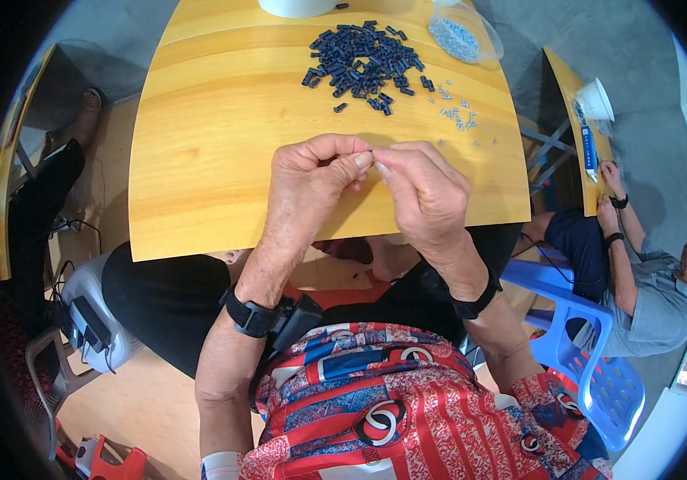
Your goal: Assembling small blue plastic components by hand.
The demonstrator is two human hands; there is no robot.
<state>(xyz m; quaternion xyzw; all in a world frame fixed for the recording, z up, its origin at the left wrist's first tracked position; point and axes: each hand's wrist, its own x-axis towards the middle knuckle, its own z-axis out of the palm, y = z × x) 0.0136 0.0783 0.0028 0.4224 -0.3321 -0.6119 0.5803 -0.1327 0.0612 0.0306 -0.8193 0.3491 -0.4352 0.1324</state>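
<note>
- While our left hand [311, 180] and right hand [423, 188] meet above the near part of the yellow wooden table [215, 144], their fingertips come together at one spot.
- We pinch with the left thumb and forefinger closed on a tiny part [372, 152], and the right thumb and forefinger close on it from the other side; it is too small for us to tell what it is.
- Our remaining fingers on both hands are curled in toward the palms.
- Well beyond our fingertips, further up the table, lies a heap of small dark blue plastic pieces [363, 64].
- Beyond and to the right of our right fingers we see a loose scatter of small silvery metal bits [459, 116] on the wood, nearer to us than the heap.
- Further off still, past that scatter, a clear plastic bag [463, 34] holds more of the silvery bits.
- At the far table edge, beyond the heap, part of a white bowl [295, 6] shows.
- Both our wrists carry black bands.
- Far to the right of our right hand, another person [639, 272] in a grey shirt sits at a separate table with a white bowl [595, 100] on it.
</note>
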